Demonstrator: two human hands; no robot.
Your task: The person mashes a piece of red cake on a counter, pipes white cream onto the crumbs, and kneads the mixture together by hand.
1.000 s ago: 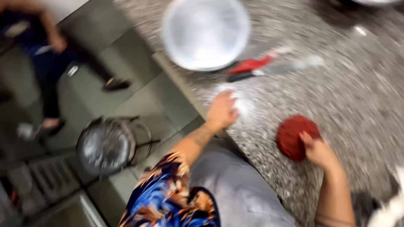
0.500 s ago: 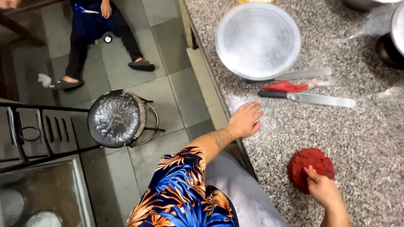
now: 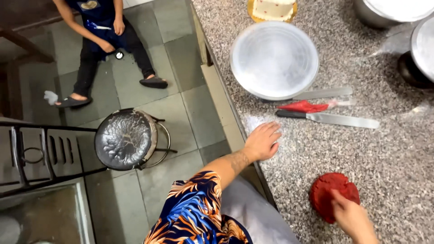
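Two hands work: the right hand [image 3: 350, 217] presses fingers onto red dough [image 3: 329, 193]. Left hand [image 3: 262, 142] lies spread flat on the granite counter [image 3: 384, 149], well apart from it.

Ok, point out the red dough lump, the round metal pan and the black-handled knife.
red dough lump [image 3: 327, 192], head view, upper left surface.
round metal pan [image 3: 274, 59], head view, centre of base.
black-handled knife [image 3: 337, 119], head view, middle of blade.

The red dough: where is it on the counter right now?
In the head view, the red dough lies low on the granite counter, under the right hand, below the knife.
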